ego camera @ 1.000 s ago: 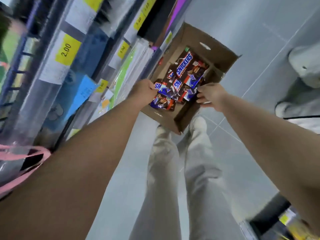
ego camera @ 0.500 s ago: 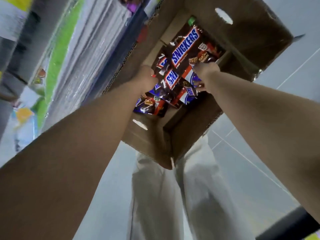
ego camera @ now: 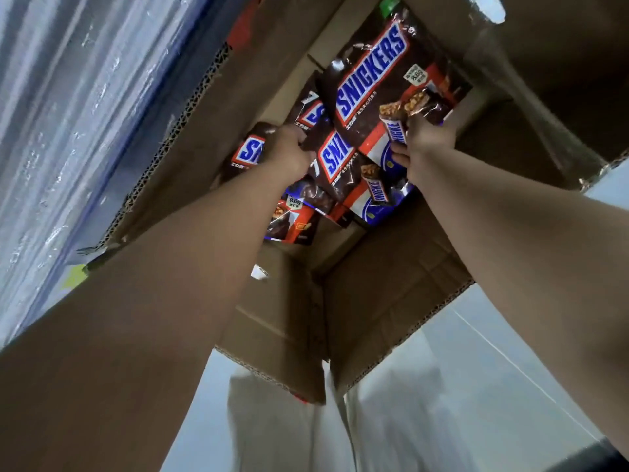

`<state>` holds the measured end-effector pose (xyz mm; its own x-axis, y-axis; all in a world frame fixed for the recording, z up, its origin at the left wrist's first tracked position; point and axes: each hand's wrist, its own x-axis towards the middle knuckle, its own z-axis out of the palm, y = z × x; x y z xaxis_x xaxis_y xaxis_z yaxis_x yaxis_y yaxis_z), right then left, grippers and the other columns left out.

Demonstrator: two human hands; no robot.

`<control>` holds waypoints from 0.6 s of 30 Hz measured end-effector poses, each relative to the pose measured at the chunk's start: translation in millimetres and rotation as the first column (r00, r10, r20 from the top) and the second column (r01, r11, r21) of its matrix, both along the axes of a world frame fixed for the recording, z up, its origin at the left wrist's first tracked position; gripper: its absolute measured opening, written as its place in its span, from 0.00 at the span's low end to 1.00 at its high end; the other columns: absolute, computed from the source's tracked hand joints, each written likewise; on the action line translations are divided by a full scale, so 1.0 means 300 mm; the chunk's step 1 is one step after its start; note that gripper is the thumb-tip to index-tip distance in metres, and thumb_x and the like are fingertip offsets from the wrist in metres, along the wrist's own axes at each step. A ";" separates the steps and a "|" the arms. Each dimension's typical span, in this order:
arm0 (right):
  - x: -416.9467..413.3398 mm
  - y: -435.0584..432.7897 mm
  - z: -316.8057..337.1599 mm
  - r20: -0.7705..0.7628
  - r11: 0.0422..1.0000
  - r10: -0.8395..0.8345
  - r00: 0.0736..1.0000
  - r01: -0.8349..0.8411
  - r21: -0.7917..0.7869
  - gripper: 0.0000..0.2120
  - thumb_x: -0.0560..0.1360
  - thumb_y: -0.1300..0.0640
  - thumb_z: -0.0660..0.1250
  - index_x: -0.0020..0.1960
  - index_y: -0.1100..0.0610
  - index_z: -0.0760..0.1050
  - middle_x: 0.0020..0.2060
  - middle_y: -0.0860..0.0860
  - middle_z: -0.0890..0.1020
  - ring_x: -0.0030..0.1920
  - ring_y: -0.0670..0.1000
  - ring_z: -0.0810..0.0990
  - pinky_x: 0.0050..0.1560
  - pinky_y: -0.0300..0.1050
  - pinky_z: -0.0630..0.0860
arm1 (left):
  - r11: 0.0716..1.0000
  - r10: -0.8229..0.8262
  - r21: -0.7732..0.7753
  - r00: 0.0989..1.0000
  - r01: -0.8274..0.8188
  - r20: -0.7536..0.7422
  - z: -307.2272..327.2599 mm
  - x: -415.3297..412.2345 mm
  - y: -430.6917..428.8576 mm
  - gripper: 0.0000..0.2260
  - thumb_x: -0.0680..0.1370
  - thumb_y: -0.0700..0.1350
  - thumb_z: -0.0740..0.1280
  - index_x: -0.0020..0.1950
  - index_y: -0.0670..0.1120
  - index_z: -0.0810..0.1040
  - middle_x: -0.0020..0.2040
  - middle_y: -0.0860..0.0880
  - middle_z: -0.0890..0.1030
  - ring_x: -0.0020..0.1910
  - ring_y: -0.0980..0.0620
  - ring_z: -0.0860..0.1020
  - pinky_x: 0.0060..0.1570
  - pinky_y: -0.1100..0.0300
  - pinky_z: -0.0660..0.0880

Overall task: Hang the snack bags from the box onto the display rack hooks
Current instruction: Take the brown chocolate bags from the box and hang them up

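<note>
cardboard box (ego camera: 391, 284): right hand (ego camera: 423, 139) pinched top snickers bag (ego camera: 381, 80) at its 5 o'clock corner; left hand (ego camera: 289, 149) gripped lower snickers bag (ego camera: 250, 154), 9 o'clock. slick film might slip from corner grip.

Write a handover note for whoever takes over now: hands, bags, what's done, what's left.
Left hand: inside the box, grips the left bag.
Right hand: grips the top bag by its near edge.
Other bags lie piled in the box; rack hooks are out of view.
Done: no bag seen hung.
Left: lift the bags out and hang each on a hook.
</note>
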<state>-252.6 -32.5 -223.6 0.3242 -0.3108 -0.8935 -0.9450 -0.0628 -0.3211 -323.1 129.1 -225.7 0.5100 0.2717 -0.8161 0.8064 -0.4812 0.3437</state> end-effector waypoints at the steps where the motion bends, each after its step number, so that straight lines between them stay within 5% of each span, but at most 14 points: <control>1: -0.008 -0.012 0.003 0.019 1.000 0.001 1.000 -0.001 0.012 0.21 0.78 0.59 0.61 0.69 0.61 0.63 0.63 0.58 0.75 0.60 0.56 0.78 0.55 0.49 0.77 | 1.000 -0.009 0.010 1.000 0.009 -0.004 0.000 -0.005 -0.005 0.11 0.76 0.39 0.67 0.57 0.39 0.76 0.58 0.40 0.78 0.58 0.42 0.77 0.53 0.59 0.71; 6: -0.070 -0.038 -0.012 -0.143 0.993 0.116 0.983 -0.113 0.028 0.21 0.76 0.58 0.66 0.66 0.62 0.68 0.42 0.55 0.79 0.26 0.50 0.82 0.22 0.40 0.77 | 0.946 -0.292 0.108 0.949 0.304 -0.116 0.032 -0.029 0.018 0.14 0.76 0.39 0.61 0.61 0.45 0.73 0.61 0.42 0.76 0.60 0.41 0.75 0.60 0.50 0.73; 7: -0.075 -0.029 -0.008 -0.213 0.980 0.193 0.958 -0.198 -0.002 0.24 0.74 0.57 0.69 0.67 0.62 0.67 0.42 0.56 0.79 0.28 0.50 0.82 0.21 0.41 0.76 | 0.924 -0.346 0.111 0.923 0.367 -0.170 0.043 -0.030 0.032 0.15 0.75 0.41 0.61 0.62 0.46 0.73 0.62 0.42 0.76 0.60 0.41 0.74 0.61 0.49 0.72; 9: -0.063 -0.013 0.002 -0.332 0.890 0.366 0.869 -0.431 -0.147 0.40 0.66 0.53 0.77 0.70 0.60 0.60 0.56 0.57 0.76 0.49 0.54 0.82 0.35 0.47 0.81 | 0.873 -0.423 0.133 0.865 0.469 -0.270 0.057 -0.022 0.051 0.16 0.75 0.43 0.61 0.63 0.46 0.72 0.63 0.42 0.75 0.61 0.41 0.74 0.61 0.49 0.72; 10: -0.050 -0.006 0.006 -0.383 0.745 0.515 0.767 -0.622 -0.242 0.48 0.62 0.51 0.79 0.72 0.59 0.55 0.65 0.58 0.70 0.60 0.57 0.76 0.49 0.51 0.80 | 0.845 -0.453 0.151 0.837 0.512 -0.307 0.060 -0.014 0.057 0.17 0.75 0.43 0.61 0.64 0.46 0.72 0.63 0.42 0.74 0.62 0.41 0.73 0.61 0.49 0.72; 12: -0.015 0.015 0.015 -0.481 0.272 0.783 0.395 -0.912 -0.306 0.58 0.60 0.49 0.80 0.76 0.55 0.43 0.74 0.60 0.54 0.72 0.62 0.61 0.66 0.58 0.67 | 0.812 -0.476 0.179 0.808 0.556 -0.347 0.057 0.004 0.063 0.19 0.76 0.44 0.61 0.67 0.47 0.71 0.65 0.43 0.73 0.63 0.41 0.73 0.61 0.49 0.72; 14: 0.023 0.050 0.012 -0.436 0.032 0.890 0.135 -0.972 -0.234 0.65 0.60 0.52 0.80 0.75 0.54 0.32 0.75 0.61 0.43 0.75 0.64 0.48 0.71 0.64 0.54 | 0.821 -0.475 0.175 0.820 0.543 -0.318 0.048 0.011 0.068 0.19 0.77 0.44 0.62 0.68 0.48 0.71 0.66 0.43 0.73 0.63 0.42 0.73 0.61 0.51 0.71; 15: 0.036 0.063 0.001 -0.390 0.021 0.916 0.094 -0.982 -0.187 0.66 0.60 0.51 0.80 0.74 0.55 0.29 0.76 0.61 0.41 0.76 0.63 0.44 0.73 0.64 0.50 | 0.851 -0.452 0.151 0.849 0.502 -0.274 0.043 0.008 0.071 0.19 0.76 0.43 0.62 0.68 0.47 0.71 0.66 0.43 0.73 0.64 0.42 0.73 0.61 0.53 0.71; 18: 0.061 0.068 -0.053 -0.284 0.269 0.909 0.305 -0.950 -0.157 0.61 0.64 0.42 0.75 0.75 0.60 0.34 0.76 0.59 0.45 0.76 0.61 0.46 0.75 0.60 0.49 | 0.973 -0.229 -0.013 0.964 0.229 -0.138 0.043 -0.016 0.068 0.17 0.76 0.36 0.62 0.65 0.43 0.72 0.61 0.43 0.75 0.60 0.43 0.75 0.56 0.58 0.71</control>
<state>-234.2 -12.1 -239.4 0.4537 -0.0727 -0.8882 -0.2067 -0.9781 -0.0255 -327.9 149.4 -212.9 0.4419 0.1631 -0.8821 0.7140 -0.6592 0.2359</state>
